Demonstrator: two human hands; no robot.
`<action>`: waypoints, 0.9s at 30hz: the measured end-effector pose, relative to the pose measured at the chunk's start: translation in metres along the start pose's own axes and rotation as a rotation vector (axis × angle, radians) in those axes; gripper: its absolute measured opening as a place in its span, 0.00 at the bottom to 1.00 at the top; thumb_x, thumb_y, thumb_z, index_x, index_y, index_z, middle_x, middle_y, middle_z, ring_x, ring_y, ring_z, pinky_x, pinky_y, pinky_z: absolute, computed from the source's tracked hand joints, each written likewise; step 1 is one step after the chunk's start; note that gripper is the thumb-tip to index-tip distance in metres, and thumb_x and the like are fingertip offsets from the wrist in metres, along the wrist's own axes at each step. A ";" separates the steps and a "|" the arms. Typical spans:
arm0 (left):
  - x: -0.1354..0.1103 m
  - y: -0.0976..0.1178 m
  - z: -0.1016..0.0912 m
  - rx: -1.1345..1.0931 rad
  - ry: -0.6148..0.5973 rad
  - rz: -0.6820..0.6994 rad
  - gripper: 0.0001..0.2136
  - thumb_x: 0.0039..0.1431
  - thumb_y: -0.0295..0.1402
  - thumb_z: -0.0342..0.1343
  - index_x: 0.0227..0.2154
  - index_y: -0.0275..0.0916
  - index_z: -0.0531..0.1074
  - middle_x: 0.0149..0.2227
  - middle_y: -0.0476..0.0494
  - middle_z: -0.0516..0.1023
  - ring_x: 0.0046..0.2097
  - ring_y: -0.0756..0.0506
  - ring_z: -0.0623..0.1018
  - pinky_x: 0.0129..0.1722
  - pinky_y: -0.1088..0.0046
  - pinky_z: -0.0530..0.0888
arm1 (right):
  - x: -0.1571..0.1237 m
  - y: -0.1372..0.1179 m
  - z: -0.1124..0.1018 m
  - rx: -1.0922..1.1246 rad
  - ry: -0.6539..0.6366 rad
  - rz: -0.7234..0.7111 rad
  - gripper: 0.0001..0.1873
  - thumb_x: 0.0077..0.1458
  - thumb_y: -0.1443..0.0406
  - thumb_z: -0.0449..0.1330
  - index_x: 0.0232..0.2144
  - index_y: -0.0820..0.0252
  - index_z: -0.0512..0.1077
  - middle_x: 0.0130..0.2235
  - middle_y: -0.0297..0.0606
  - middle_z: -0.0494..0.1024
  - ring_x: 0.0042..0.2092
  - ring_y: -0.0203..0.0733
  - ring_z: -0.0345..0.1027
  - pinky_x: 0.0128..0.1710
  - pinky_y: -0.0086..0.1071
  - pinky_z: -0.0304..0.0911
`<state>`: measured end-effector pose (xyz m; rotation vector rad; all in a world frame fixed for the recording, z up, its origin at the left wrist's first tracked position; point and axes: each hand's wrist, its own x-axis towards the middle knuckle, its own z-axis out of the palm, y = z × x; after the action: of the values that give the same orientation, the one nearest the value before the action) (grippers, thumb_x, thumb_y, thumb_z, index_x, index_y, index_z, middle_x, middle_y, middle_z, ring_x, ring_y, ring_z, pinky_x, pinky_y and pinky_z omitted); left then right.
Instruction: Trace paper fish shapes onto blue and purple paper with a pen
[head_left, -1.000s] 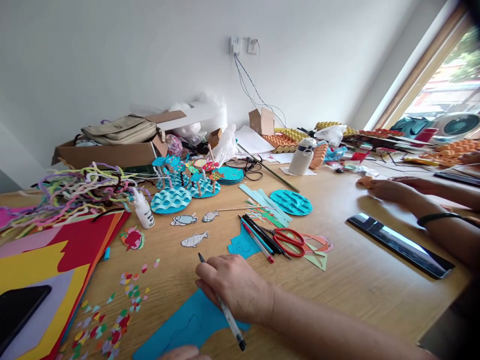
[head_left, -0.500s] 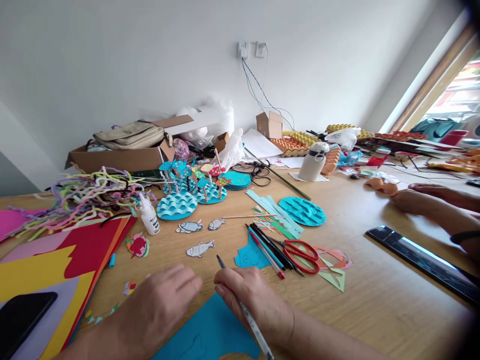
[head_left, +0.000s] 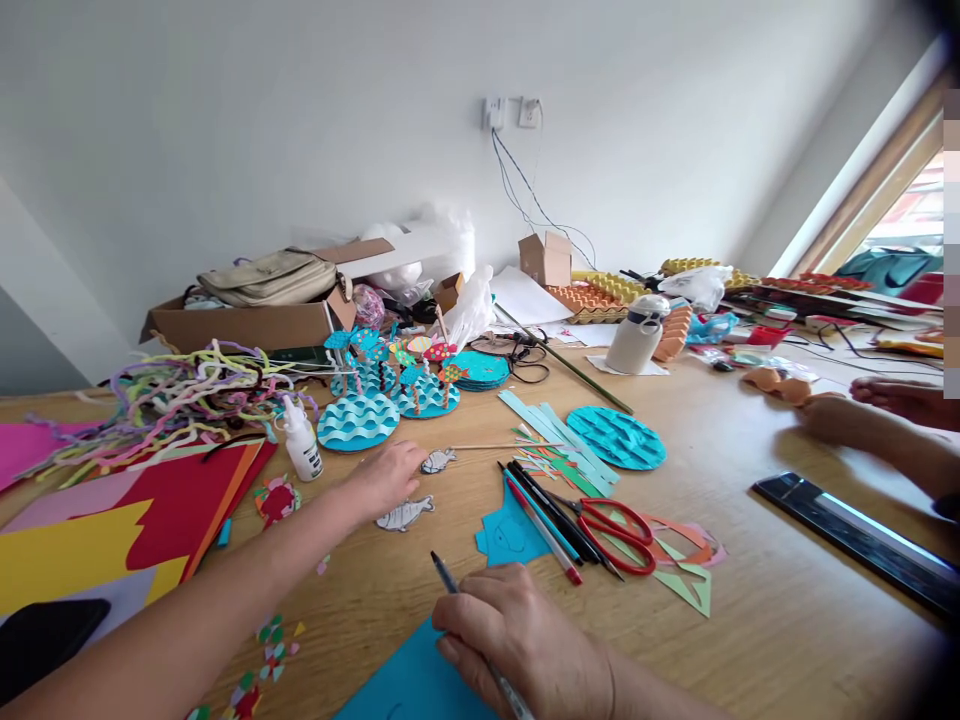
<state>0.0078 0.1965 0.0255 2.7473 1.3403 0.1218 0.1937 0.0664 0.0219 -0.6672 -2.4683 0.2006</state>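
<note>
My left hand (head_left: 388,478) is stretched forward over the table, fingers extended and lowered where a paper fish lay; that fish is hidden beneath it. Just past my fingertips lies a small fish cutout (head_left: 438,460), and a larger fish cutout (head_left: 406,513) lies below them. My right hand (head_left: 517,635) grips a pen (head_left: 444,572) over a blue paper sheet (head_left: 409,672) with a drawn line on it. Beyond that hand, several pens (head_left: 551,520) and red-handled scissors (head_left: 621,535) lie partly on a blue paper scrap (head_left: 510,530).
A glue bottle (head_left: 301,440) stands left of my left hand, near coloured paper sheets (head_left: 157,530). Blue wave-patterned discs (head_left: 358,420), some with fish on stalks, stand behind. At right, another person's hands (head_left: 836,410) are near an egg-carton piece (head_left: 776,383) and a phone-like black device (head_left: 840,535).
My left hand has moved forward from beside the blue sheet onto the fish cutouts, uncovering paper bits on the table. My right hand keeps the pen, and the view has shifted slightly.
</note>
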 end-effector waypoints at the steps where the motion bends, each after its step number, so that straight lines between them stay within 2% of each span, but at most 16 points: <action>1: 0.005 0.002 0.000 0.009 -0.011 0.010 0.08 0.55 0.24 0.54 0.39 0.35 0.70 0.42 0.42 0.72 0.46 0.44 0.71 0.46 0.66 0.69 | 0.000 0.000 -0.001 -0.007 -0.008 -0.005 0.10 0.61 0.66 0.46 0.31 0.61 0.65 0.24 0.35 0.71 0.24 0.35 0.63 0.25 0.29 0.51; 4: 0.018 0.006 0.001 0.041 -0.046 0.037 0.09 0.60 0.31 0.54 0.43 0.35 0.68 0.45 0.42 0.71 0.46 0.43 0.72 0.45 0.59 0.69 | 0.000 0.000 -0.002 -0.017 -0.013 -0.026 0.10 0.60 0.65 0.47 0.30 0.61 0.65 0.24 0.34 0.70 0.24 0.34 0.62 0.24 0.28 0.51; 6: 0.024 0.006 0.002 0.064 -0.076 0.052 0.11 0.61 0.34 0.53 0.44 0.36 0.68 0.46 0.41 0.70 0.46 0.43 0.72 0.44 0.58 0.70 | -0.001 0.001 -0.001 -0.024 0.002 -0.039 0.10 0.60 0.65 0.46 0.30 0.61 0.65 0.23 0.34 0.70 0.23 0.34 0.61 0.24 0.28 0.51; 13: 0.037 0.003 0.000 0.153 -0.167 0.105 0.10 0.61 0.34 0.52 0.43 0.35 0.68 0.44 0.42 0.71 0.42 0.44 0.74 0.41 0.61 0.73 | 0.000 0.002 0.002 -0.033 0.052 -0.085 0.12 0.60 0.65 0.45 0.27 0.60 0.64 0.21 0.33 0.69 0.21 0.33 0.59 0.21 0.28 0.49; 19: 0.035 0.003 0.003 0.210 -0.176 0.124 0.09 0.61 0.34 0.52 0.42 0.35 0.68 0.43 0.43 0.72 0.41 0.45 0.74 0.39 0.63 0.73 | -0.001 0.003 0.003 -0.023 0.036 -0.074 0.10 0.59 0.66 0.47 0.27 0.60 0.63 0.22 0.33 0.70 0.21 0.33 0.61 0.21 0.28 0.50; 24: 0.028 0.003 0.006 0.233 -0.147 0.148 0.08 0.60 0.28 0.51 0.43 0.36 0.68 0.40 0.43 0.71 0.42 0.44 0.73 0.40 0.62 0.71 | -0.001 0.002 0.003 -0.019 0.037 -0.073 0.10 0.59 0.66 0.46 0.28 0.60 0.64 0.21 0.33 0.70 0.21 0.34 0.61 0.21 0.28 0.50; 27: 0.027 0.001 0.006 0.237 -0.134 0.169 0.13 0.55 0.22 0.51 0.43 0.37 0.67 0.39 0.42 0.71 0.42 0.43 0.73 0.40 0.66 0.70 | -0.001 0.003 0.004 -0.024 0.028 -0.069 0.09 0.59 0.66 0.47 0.28 0.60 0.63 0.22 0.33 0.70 0.21 0.34 0.61 0.22 0.28 0.50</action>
<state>0.0258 0.2172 0.0202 2.9978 1.1557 -0.2218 0.1939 0.0680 0.0175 -0.5896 -2.4663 0.1345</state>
